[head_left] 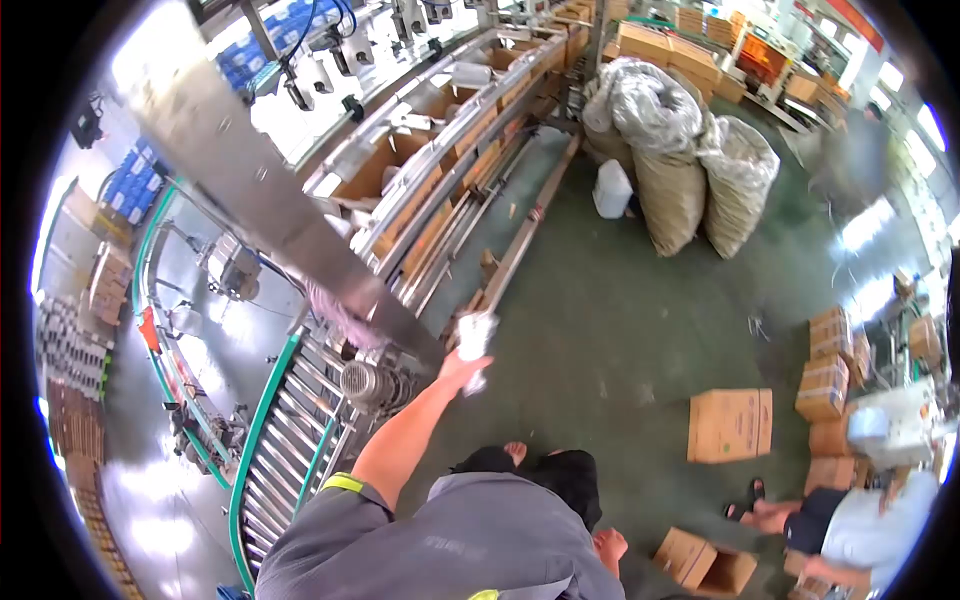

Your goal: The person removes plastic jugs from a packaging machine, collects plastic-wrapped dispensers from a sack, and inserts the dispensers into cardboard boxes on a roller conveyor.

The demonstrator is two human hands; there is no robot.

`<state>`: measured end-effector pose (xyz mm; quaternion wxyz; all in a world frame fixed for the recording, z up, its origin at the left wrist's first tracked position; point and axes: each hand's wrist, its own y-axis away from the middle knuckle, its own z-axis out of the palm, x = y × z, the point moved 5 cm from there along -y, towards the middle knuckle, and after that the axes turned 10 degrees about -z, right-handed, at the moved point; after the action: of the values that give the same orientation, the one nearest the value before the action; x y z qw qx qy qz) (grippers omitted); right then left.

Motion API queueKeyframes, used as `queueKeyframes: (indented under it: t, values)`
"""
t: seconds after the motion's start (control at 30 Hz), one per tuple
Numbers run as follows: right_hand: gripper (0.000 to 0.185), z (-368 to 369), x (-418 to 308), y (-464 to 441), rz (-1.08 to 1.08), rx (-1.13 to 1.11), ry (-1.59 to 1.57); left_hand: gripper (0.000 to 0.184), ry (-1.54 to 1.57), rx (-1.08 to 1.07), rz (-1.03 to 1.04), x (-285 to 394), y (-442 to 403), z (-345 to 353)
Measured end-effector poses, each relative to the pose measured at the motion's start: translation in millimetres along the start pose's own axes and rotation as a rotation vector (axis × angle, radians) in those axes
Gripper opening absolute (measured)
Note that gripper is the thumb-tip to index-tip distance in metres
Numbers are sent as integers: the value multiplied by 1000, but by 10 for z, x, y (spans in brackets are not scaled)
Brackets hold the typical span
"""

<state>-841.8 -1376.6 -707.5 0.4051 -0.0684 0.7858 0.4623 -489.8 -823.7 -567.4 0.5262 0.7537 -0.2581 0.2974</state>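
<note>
Left hand (460, 369): our fingers hold a white item (477, 338).
Right hand (609, 546): fingers, we cannot tell.
Item: likely carrying; steady grip needed.

Open flr (600, 340) R of L hand (464, 368); steel post (250, 165), motor (373, 386) & rail (531, 225) close L/fwd, sacks (672, 200) far fwd.

A dark green factory floor (620, 330) stretches to the right of a green-edged roller conveyor (290, 420). A metal post (255, 165) rises beside the conveyor's far end; white glare (162, 525) pools left of it, bright windows (930, 127) well to its right.
</note>
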Motion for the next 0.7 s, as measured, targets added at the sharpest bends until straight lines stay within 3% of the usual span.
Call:
queueKeyframes:
  t: [0.07,0.1,0.13,0.17,0.2,0.27,0.33,0.4,0.47,0.53,0.63,0.7]
  values:
    - [18,269,-449,-388,-41,-87,145,71,-67,-71,165,1005,-295,514]
    - [19,449,-521,-840,-425,-374,783,77,-132,-57,263,1324,-490,732]
    - [20,582,-545,-1252,-945,-385,1386,81,-232,-38,276,1648,-517,915]
    - [20,708,-769,-1434,-927,-422,1437,86,-332,-22,284,1942,-545,1085]
    - [20,883,-993,-1669,-839,-481,1410,91,-468,69,341,1984,-771,1272]
    - [20,1109,-1571,-2166,-759,-568,1367,93,-548,8,273,2105,-952,1493]
    - [20,1353,-2297,-2700,-669,-607,1242,90,-595,157,138,1526,-1441,1600]
    - [20,1648,-3033,-3289,-499,-579,967,82,-374,42,-158,871,-1657,1576]
    - [21,1951,-3784,-3989,-250,-477,501,75,-253,229,-535,277,-1621,1527]
    - [17,2342,-4926,-4369,-153,-285,201,74,-242,366,-811,397,-1241,1510]
    - [19,2902,-5810,-5888,-264,-473,-81,71,-103,357,-927,344,-1310,1851]
    - [19,3374,-7064,-5485,-327,-256,183,69,-137,227,-920,-81,-1814,2046]
